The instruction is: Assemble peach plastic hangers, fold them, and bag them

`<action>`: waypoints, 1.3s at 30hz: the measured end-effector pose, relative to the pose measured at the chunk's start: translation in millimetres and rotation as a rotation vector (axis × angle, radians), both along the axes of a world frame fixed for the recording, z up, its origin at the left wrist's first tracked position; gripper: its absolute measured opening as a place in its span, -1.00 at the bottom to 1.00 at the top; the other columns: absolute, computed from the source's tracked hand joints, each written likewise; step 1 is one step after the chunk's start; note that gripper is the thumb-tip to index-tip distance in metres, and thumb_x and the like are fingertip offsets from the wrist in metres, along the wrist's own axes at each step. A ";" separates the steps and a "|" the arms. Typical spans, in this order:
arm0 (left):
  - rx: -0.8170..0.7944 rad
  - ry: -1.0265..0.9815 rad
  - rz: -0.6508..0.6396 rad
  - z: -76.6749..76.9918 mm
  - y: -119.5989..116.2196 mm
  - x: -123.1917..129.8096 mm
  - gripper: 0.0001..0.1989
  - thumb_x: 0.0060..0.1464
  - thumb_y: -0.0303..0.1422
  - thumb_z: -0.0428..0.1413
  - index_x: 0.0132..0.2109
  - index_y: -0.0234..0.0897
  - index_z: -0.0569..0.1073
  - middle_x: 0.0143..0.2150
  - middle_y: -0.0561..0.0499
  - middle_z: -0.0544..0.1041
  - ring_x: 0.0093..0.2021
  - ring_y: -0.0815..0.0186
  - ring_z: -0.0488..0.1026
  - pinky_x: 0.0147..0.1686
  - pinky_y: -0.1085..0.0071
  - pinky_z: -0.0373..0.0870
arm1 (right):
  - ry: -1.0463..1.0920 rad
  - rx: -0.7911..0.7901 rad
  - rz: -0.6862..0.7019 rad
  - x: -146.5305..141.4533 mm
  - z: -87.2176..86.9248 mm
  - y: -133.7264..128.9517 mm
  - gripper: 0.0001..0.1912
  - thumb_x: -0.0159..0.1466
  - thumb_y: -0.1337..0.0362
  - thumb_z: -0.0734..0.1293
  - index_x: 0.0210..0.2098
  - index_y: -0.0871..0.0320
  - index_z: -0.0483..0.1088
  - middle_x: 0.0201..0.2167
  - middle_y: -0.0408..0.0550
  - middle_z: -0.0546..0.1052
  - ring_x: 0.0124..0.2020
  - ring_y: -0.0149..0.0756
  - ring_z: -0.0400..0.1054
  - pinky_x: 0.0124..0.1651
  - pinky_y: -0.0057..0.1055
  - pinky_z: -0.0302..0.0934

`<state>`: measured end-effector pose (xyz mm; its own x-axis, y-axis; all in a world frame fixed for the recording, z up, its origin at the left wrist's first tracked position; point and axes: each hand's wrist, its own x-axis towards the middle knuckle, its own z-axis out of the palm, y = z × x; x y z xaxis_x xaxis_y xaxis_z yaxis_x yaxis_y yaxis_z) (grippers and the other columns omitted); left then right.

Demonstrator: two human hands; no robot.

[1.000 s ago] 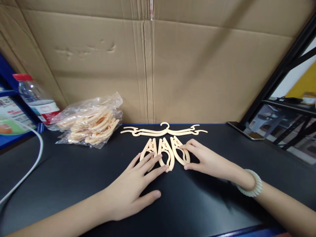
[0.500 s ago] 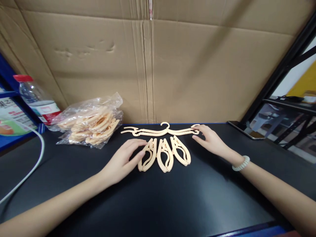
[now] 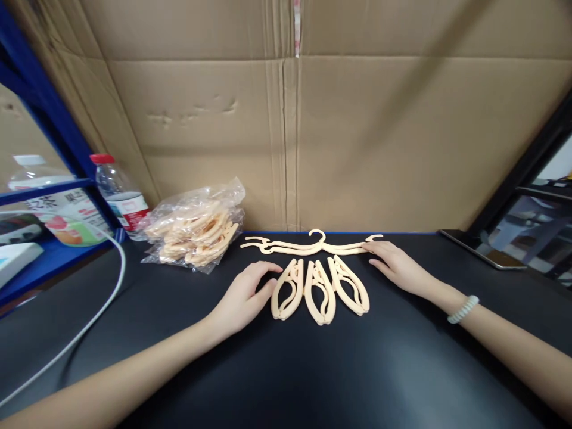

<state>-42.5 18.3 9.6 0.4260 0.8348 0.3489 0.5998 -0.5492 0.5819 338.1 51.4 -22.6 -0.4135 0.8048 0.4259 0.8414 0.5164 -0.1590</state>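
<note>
An unfolded cream folding hanger (image 3: 304,247) lies along the back of the table, its hook pointing away from me. Three folded hangers, the left one (image 3: 288,291), the middle one (image 3: 320,293) and the right one (image 3: 350,286), fan out in front of it. Beside the left folded hanger rests my left hand (image 3: 245,296), fingers apart and holding nothing; whether a fingertip touches the hanger I cannot tell. My right hand (image 3: 397,266) lies with its fingertips over the unfolded hanger's right end, covering part of it. Its thumb is held apart from the fingers.
A clear plastic bag (image 3: 196,229) of folded hangers lies at the back left, near a red-capped bottle (image 3: 123,193). A white cable (image 3: 105,301) curves over the table's left. At right lies a dark flat device (image 3: 482,250). Cardboard (image 3: 379,149) walls the back.
The view has swung a little left, so everything sits further right in the picture. The hangers keep their layout, and both hands stay near the same spots.
</note>
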 end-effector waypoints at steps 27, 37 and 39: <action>0.046 0.015 -0.045 -5.0 1.9 -0.6 -0.75 0.18 -0.37 -0.06 -0.05 -0.26 0.43 -0.06 -0.09 0.52 -0.03 0.15 0.44 0.03 0.16 0.35 | 0.082 0.027 0.050 -0.7 -5.3 3.3 -0.64 0.36 0.23 0.16 0.09 0.12 0.37 0.06 0.08 0.48 0.09 -0.04 0.32 0.15 0.05 0.24; 0.070 0.028 -0.073 -5.6 2.2 -0.5 -0.75 0.19 -0.39 -0.08 -0.05 -0.27 0.42 -0.07 -0.09 0.52 -0.03 0.17 0.43 0.02 0.16 0.35 | 0.083 0.048 0.050 0.5 -7.4 5.2 -0.70 0.36 0.24 0.17 -0.02 0.14 0.44 -0.05 0.12 0.49 0.05 -0.03 0.33 0.11 0.03 0.26; 0.072 0.026 -0.073 -5.8 2.5 -0.7 -0.75 0.19 -0.39 -0.08 -0.05 -0.27 0.42 -0.06 -0.09 0.52 -0.03 0.17 0.43 0.02 0.16 0.35 | 0.096 0.039 0.054 -1.0 -5.4 4.2 -0.71 0.36 0.24 0.17 -0.05 0.15 0.45 -0.09 0.12 0.49 -0.01 -0.05 0.34 0.06 -0.01 0.29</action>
